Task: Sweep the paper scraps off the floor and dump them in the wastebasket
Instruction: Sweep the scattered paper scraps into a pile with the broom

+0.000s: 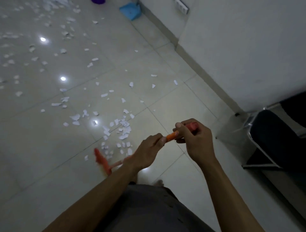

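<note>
Orange broom (pixel 171 136) gripped in fingers of left hand (pixel 147 152), right hand (pixel 197 142). Blue dustpan (pixel 130 11) near wall (pixel 231 49); wastebasket (pixel 98 1) contents unseen.

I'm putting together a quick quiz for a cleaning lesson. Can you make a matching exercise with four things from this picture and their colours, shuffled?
Things:
1. broom
2. dustpan
3. wastebasket
4. paper scraps

Colours:
a. purple
b. white
c. orange
d. blue

Pairs: 1-c, 2-d, 3-a, 4-b
</note>
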